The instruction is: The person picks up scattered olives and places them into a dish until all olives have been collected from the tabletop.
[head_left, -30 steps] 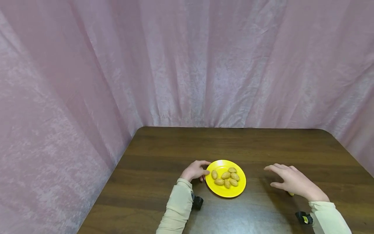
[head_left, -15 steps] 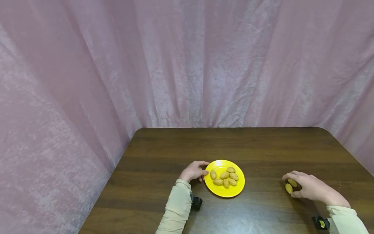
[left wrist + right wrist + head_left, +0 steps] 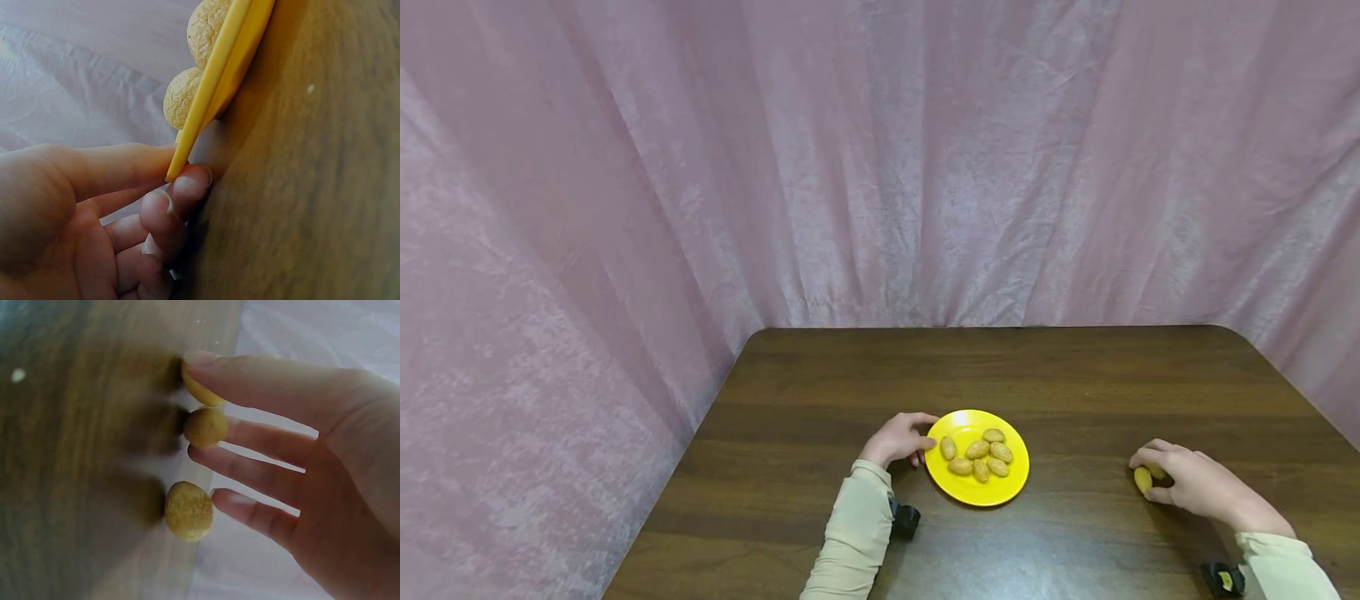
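Observation:
A round yellow plate (image 3: 977, 496) on the table carries several tan, wrinkled oval walnuts (image 3: 977, 450). At its left rim my left hand (image 3: 898, 438) pinches the edge; the left wrist view shows the thumb above the rim (image 3: 199, 112) and fingertips beneath. Well to the right, my right hand (image 3: 1198, 483) holds a walnut (image 3: 1142, 479) between thumb and fingertips, low over the table. In the right wrist view the thumb partly covers this walnut (image 3: 203, 387). A second walnut (image 3: 206, 427) sits close by under the fingers, and a third walnut (image 3: 189, 511) lies near another fingertip.
The brown wooden table (image 3: 1045, 367) has rounded far corners. Pink curtains (image 3: 880, 167) hang behind it and along its left side. A small black camera (image 3: 906, 522) is on the left wrist and another black camera (image 3: 1222, 578) on the right wrist.
My right hand has moved right and down to the walnuts on the table, and its thumb and fingers have closed on one. The left hand stays at the plate's rim.

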`<act>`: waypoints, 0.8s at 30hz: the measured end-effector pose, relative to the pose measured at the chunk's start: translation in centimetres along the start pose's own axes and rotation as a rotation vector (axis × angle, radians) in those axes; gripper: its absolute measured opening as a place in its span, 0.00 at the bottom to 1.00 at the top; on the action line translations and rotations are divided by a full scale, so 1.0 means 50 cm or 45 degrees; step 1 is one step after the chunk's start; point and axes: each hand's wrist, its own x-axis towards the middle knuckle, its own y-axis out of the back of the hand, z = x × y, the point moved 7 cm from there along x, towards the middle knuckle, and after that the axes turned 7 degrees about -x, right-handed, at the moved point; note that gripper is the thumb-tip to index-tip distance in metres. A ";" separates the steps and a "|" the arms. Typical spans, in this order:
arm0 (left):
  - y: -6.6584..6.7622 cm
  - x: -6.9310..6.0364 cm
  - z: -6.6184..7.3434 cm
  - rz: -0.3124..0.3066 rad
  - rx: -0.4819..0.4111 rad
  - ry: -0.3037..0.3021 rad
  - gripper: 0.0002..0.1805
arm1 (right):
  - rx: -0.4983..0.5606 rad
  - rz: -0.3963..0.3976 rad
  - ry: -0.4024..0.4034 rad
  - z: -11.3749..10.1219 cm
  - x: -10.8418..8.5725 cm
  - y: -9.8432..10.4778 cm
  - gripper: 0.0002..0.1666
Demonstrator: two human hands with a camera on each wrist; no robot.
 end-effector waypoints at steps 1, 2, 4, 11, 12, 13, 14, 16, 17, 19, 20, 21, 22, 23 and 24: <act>0.000 0.000 -0.001 -0.001 -0.002 0.003 0.23 | 0.013 0.003 0.010 -0.001 -0.001 -0.001 0.18; 0.000 0.000 -0.001 -0.001 -0.004 0.004 0.23 | 0.029 0.000 0.011 -0.002 -0.001 -0.001 0.18; 0.000 0.001 -0.001 -0.004 -0.008 0.004 0.24 | 0.057 -0.018 0.002 -0.003 -0.001 -0.002 0.17; -0.001 0.000 -0.002 -0.006 -0.008 0.008 0.23 | 0.025 -0.052 -0.060 -0.006 -0.002 0.001 0.18; -0.001 0.001 -0.002 -0.006 -0.007 0.006 0.23 | 0.012 -0.046 -0.065 -0.006 -0.003 0.001 0.18; -0.002 0.001 -0.002 -0.005 -0.005 0.004 0.23 | -0.003 -0.037 -0.072 -0.005 -0.003 0.002 0.18; -0.002 0.001 -0.002 -0.004 -0.001 0.002 0.23 | -0.008 -0.025 -0.072 -0.005 -0.003 0.003 0.18; -0.003 0.002 -0.002 -0.003 0.000 -0.001 0.23 | -0.016 -0.002 -0.071 -0.005 -0.002 0.006 0.18; -0.003 0.002 -0.001 -0.002 0.001 -0.002 0.23 | -0.018 0.007 -0.067 -0.005 -0.001 0.007 0.18; -0.003 0.002 -0.001 0.000 0.008 -0.006 0.23 | -0.014 0.021 -0.069 -0.006 0.002 0.012 0.18; -0.003 0.001 0.000 0.002 0.010 -0.008 0.23 | -0.011 0.026 -0.066 -0.008 0.004 0.016 0.18; -0.002 0.001 0.000 0.004 0.012 -0.009 0.23 | -0.008 0.031 -0.066 -0.011 0.006 0.020 0.18; -0.002 0.001 0.000 0.005 0.014 -0.010 0.23 | -0.004 0.033 -0.068 -0.013 0.010 0.023 0.18; -0.002 0.001 0.000 0.006 0.019 -0.013 0.23 | 0.007 0.030 -0.065 -0.017 0.014 0.027 0.17; -0.002 0.001 0.000 0.008 0.023 -0.016 0.23 | 0.020 0.026 -0.070 -0.021 0.018 0.031 0.17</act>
